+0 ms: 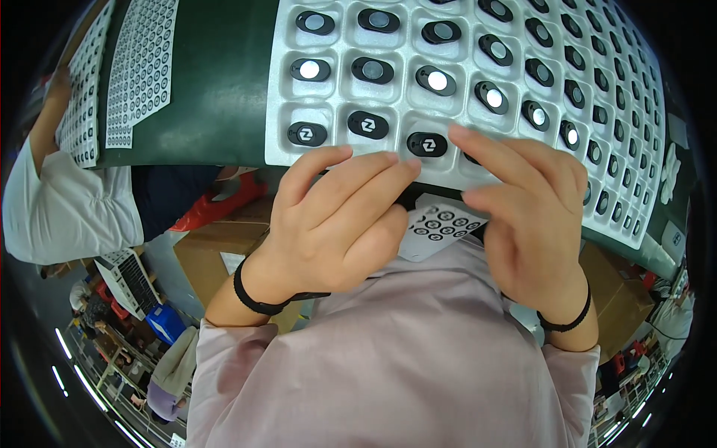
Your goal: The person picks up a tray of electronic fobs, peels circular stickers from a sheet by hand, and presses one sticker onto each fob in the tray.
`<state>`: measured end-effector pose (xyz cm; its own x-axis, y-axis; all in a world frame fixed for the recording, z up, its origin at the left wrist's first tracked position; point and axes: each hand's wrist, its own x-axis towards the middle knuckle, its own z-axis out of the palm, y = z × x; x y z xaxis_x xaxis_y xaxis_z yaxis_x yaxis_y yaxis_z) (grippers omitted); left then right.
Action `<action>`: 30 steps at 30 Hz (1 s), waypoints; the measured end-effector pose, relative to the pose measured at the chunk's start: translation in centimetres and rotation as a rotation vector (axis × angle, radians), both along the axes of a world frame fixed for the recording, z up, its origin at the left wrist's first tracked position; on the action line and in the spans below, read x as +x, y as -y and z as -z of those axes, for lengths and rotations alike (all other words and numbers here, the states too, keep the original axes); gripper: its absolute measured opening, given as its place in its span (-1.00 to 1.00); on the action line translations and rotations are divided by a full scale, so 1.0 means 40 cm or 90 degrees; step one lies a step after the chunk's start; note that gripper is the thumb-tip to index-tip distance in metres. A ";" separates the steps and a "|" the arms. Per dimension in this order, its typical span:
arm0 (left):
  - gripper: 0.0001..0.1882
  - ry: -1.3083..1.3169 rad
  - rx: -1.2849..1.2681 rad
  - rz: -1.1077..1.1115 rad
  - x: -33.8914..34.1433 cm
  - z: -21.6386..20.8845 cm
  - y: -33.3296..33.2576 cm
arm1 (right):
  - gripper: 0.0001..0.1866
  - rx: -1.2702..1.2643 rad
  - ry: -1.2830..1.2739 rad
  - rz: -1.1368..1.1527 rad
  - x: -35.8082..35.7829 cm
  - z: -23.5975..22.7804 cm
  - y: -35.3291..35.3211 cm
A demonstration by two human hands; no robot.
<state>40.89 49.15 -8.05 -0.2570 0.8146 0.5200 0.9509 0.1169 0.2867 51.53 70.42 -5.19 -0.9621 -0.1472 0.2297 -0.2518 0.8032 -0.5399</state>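
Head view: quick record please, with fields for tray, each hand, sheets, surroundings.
tray: white, with black oval pieces in its compartments
near row: three leftmost pieces carry a white mark
row behind: round discs on the pieces, some brighter
left hand: fingers stretched toward the tray's near edge
right hand: index fingertip beside a marked piece, contact unclear; thumb apart from index
small sticker sheet: between the hands, by the left thumb; hold unclear
larger sticker sheets: on the green table, left of the tray
nearby: another person, far left
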 end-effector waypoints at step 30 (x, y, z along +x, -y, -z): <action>-0.91 0.652 -0.155 0.166 0.057 -0.073 -0.101 | -0.71 -0.187 0.083 0.087 0.133 -0.046 -0.032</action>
<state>43.19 53.19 -5.11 -0.2812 0.9593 -0.0265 0.2774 0.1077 0.9547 56.84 71.71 -3.35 -0.9925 0.0389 0.1163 -0.0659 0.6304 -0.7734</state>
